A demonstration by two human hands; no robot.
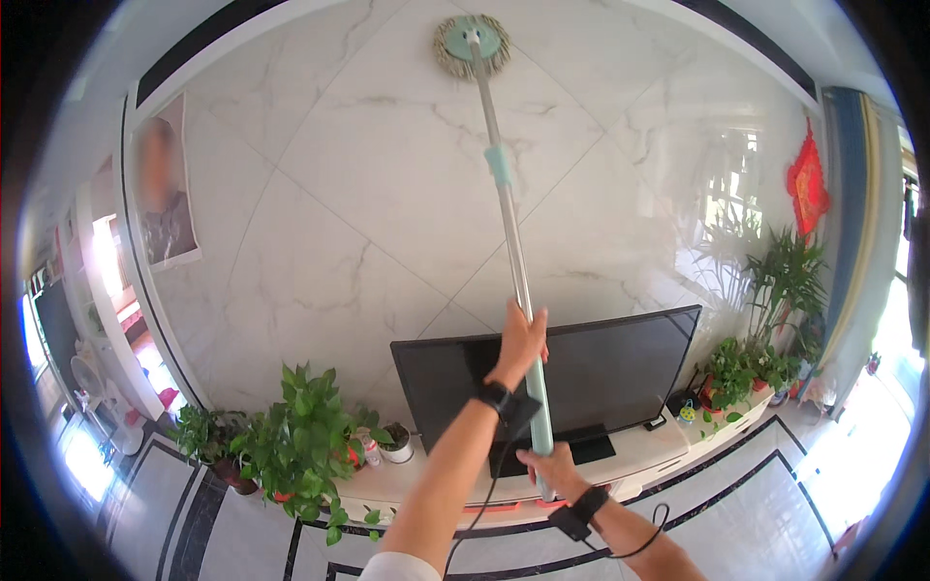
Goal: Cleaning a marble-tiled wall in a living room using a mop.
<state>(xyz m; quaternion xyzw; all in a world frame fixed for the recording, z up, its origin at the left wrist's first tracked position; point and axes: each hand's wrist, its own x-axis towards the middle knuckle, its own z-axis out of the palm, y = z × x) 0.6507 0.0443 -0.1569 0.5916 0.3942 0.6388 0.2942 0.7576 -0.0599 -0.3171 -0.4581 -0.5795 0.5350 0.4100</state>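
Note:
A long-handled mop reaches up the wall, its round green head with a shaggy grey-beige fringe pressed near the top of the marble-tiled wall. My left hand is wrapped round the metal pole about its middle, in front of the television. Lower down, my right hand grips the pale green grip close to the pole's bottom end. Both wrists carry black straps with small dark boxes and cables. Behind my hands a flat black television stands on a long white cabinet.
Leafy potted plants crowd the cabinet's left end, beside a small white pot. More plants stand at its right end. A poster hangs on the left, a red ornament on the right by a blue curtain.

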